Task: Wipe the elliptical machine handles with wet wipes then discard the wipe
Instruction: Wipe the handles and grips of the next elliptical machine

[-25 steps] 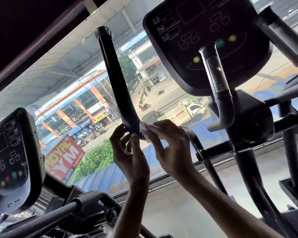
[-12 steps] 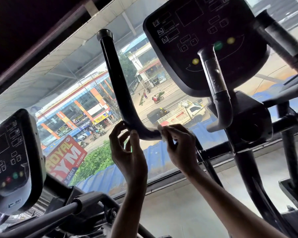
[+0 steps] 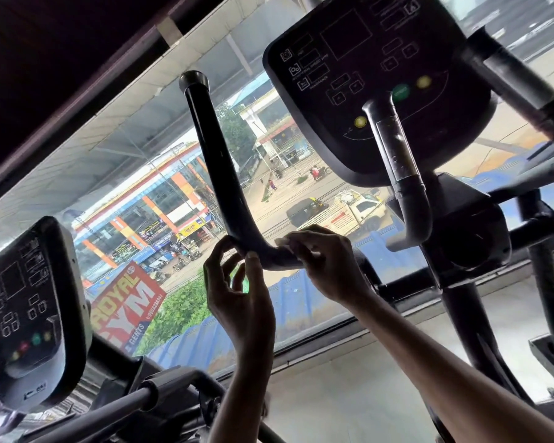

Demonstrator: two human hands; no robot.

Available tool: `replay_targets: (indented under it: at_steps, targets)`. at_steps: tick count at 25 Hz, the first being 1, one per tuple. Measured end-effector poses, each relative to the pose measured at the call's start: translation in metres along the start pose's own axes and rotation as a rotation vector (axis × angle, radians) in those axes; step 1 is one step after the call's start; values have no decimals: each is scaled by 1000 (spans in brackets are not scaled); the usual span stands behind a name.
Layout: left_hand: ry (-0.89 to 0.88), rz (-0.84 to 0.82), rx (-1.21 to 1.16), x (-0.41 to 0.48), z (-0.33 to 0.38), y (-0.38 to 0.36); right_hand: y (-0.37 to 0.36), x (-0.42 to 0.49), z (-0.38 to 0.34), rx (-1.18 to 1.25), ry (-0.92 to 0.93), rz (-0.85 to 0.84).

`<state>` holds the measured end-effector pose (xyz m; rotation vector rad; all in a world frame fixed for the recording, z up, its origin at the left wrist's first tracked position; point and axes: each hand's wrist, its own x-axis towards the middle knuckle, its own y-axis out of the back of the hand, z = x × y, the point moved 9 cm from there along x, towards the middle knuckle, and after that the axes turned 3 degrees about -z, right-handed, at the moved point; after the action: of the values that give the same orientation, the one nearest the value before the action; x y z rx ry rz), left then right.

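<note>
Head view: my right hand, clenched on the wipe, has slid right past the bend of the handle; left hand lightly pinches that bend. This handle looks nearly wiped.

Of the person, only 2 hands and 2 forearms are visible. The left hand and the right hand are bare. The left forearm and the right forearm are also uncovered. The left thumbnail is short.
</note>
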<state>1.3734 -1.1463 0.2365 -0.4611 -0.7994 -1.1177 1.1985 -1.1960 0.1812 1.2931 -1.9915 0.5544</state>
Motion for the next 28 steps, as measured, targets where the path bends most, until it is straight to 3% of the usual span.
replay_targets:
  at_steps: [6,10,17,22,28]
  targets:
    - [-5,-18,-24,12,6,-2,-1,21,-44,256,-65,100]
    - [2,-24,3,22,7,-2,-3,16,-31,405,-102,-22]
    - [40,-57,69,43,12,-8,-6,83,-57,264,-23,149]
    - [76,-99,48,56,19,-14,-7,58,-53,440,-35,34]
    - [80,-99,111,78,25,-18,-4,117,-74,217,50,214]
